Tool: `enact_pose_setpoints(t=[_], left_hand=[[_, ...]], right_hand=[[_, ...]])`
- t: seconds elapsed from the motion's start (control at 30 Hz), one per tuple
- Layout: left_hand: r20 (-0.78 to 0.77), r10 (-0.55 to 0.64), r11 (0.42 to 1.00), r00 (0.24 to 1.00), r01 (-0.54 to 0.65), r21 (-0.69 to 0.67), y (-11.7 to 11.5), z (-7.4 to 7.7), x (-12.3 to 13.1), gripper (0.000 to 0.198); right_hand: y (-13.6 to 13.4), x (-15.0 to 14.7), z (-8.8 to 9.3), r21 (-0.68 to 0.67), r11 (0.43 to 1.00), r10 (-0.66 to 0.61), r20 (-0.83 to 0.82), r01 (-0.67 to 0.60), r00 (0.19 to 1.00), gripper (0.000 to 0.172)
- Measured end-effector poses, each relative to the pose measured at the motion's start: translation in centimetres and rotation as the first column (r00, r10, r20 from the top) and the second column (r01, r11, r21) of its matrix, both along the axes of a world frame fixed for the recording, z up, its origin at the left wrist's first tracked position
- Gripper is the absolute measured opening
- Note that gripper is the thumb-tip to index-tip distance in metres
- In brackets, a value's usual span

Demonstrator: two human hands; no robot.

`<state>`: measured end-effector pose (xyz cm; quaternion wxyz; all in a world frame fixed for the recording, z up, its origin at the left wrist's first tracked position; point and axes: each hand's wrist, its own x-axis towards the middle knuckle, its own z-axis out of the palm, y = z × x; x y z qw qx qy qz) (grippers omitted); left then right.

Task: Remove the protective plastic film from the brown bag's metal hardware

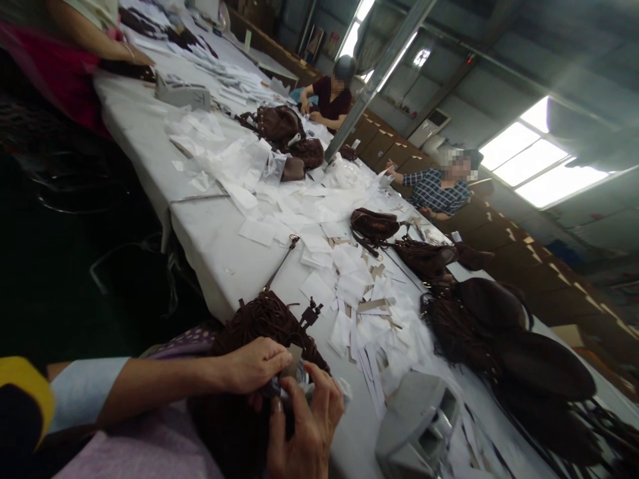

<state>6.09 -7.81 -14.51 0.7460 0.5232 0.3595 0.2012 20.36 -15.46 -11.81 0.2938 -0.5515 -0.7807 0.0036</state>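
In front of me, close to my lap, rests a dark brown fringed bag [264, 316] with a strap and a black side-release buckle [311, 313]. My left hand [249, 366] is closed on its opening edge, the fingertips beside a small grey-brown tag [295, 359]. Opposite it, my right hand [309, 422] curls its thumb and fingers at the same opening, around dark greyish material. A bit of white tissue shows behind the right fingers. What lies inside the bag is hidden by both hands.
White paper sheets [249, 179] and card strips litter the long white table [200, 233]. A grey machine [419, 426] stands to my right, with several brown bags [489, 306] beyond. Another grey device [182, 93] sits far left. Other people work around the table; a metal post rises mid-table.
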Motion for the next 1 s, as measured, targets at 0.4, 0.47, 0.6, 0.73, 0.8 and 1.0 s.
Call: enact_pose_setpoints(t=[0.4, 0.47, 0.6, 0.73, 0.8, 1.0], left_hand=[[0.081, -0.113, 0.994, 0.99, 0.112, 0.01, 0.3, 1.6, -1.5, 0.031], [0.051, -0.107, 0.994, 0.993, 0.106, 0.017, 0.0, 1.3, -1.4, 0.029], [0.01, -0.125, 0.975, 0.992, 0.121, 0.189, -0.1, 1.7, -1.6, 0.024], [-0.015, -0.118, 0.928, 0.993, 0.116, 0.354, -0.1, 2.4, -1.6, 0.022], [-0.056, -0.109, 0.919, 0.992, 0.122, 0.376, -0.1, 2.5, -1.7, 0.026], [-0.056, -0.164, 0.98, 0.985, 0.169, 0.102, 0.1, 2.2, -1.6, 0.034]], right_hand=[[0.4, 1.8, -1.8, -0.219, 0.97, -0.179, -0.34, 0.107, 0.923, 0.052], [0.6, 2.3, -0.7, -0.406, 0.913, -0.159, -0.446, -0.04, 0.881, 0.072], [1.5, 3.0, 1.6, -0.493, 0.856, -0.115, -0.473, -0.154, 0.874, 0.052], [2.4, 2.5, 1.9, -0.343, 0.935, -0.022, -0.314, -0.092, 0.949, 0.013], [2.5, 2.2, 1.5, -0.209, 0.972, 0.053, -0.263, -0.11, 0.963, 0.017], [2.2, 2.6, 1.5, -0.053, 0.982, 0.17, -0.152, -0.18, 0.974, 0.027]])
